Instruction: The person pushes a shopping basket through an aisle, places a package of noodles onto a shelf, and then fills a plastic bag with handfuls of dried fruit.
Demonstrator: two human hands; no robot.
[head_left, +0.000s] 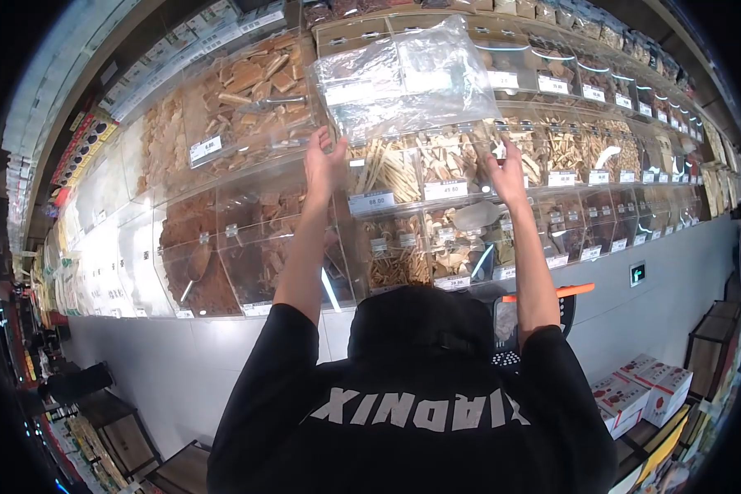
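Note:
A crumpled clear plastic bag (pixel 412 78) is spread over the upper bins ahead of me. My left hand (pixel 325 163) is raised at its lower left corner, thumb and fingers apart. On the other side, my right hand (pixel 506 171) reaches up just below the bag's lower right corner, its fingers spread and slightly bent. Between the hands are clear bins of pale dried sticks (pixel 387 165) and pale dried slices (pixel 446 160), with price labels on their fronts. Below them, a bin of light brown twig-like pieces (pixel 399 259) sits in the lower row.
Brown chunks and metal tongs (pixel 280 102) are in a bin at upper left. A scoop (pixel 199 262) stands in reddish-brown goods at lower left. A basket with an orange handle (pixel 575 291) is by my right arm. White-and-red boxes (pixel 663 383) stand at lower right.

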